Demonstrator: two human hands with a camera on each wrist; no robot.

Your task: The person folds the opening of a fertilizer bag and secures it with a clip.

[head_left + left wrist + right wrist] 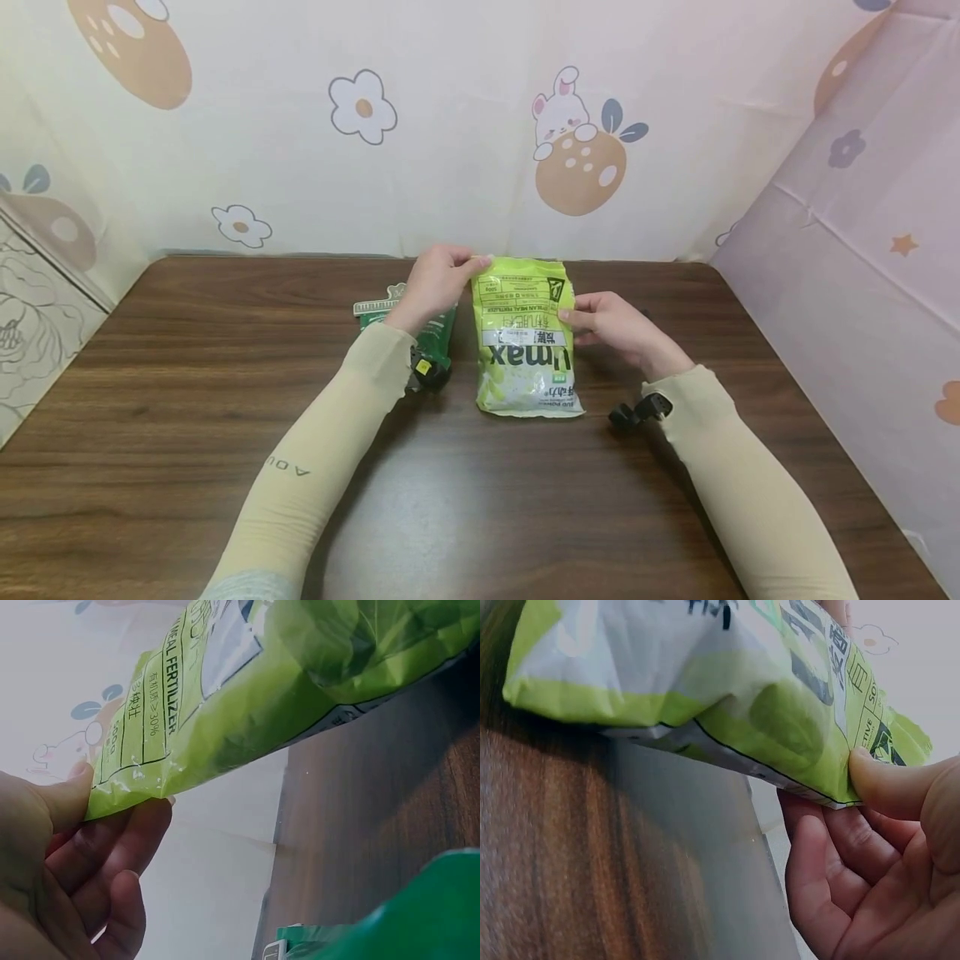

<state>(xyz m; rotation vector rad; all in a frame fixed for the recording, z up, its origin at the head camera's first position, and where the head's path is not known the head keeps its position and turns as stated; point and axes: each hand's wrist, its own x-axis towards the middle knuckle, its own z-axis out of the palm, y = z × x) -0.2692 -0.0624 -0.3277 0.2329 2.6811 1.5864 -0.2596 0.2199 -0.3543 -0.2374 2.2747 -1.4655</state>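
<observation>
A lime-green and white fertilizer bag (525, 383) is held up over the dark table, its large print upside down in the head view. My left hand (438, 283) pinches the bag's upper left corner; the left wrist view shows the thumb on the printed face of the bag (225, 712) and fingers behind. My right hand (618, 329) grips the right edge, its thumb (885, 780) in front and the other fingers behind. In the right wrist view the lower end of the bag (667, 682) is close to the tabletop. Whether it touches is unclear.
A dark green packet (437, 337) with a pale green clip-like strip (371, 307) lies behind my left wrist, partly hidden. The wooden table (187, 400) reaches back to a patterned curtain (450, 183). Another patterned sheet (862, 250) hangs along the right side.
</observation>
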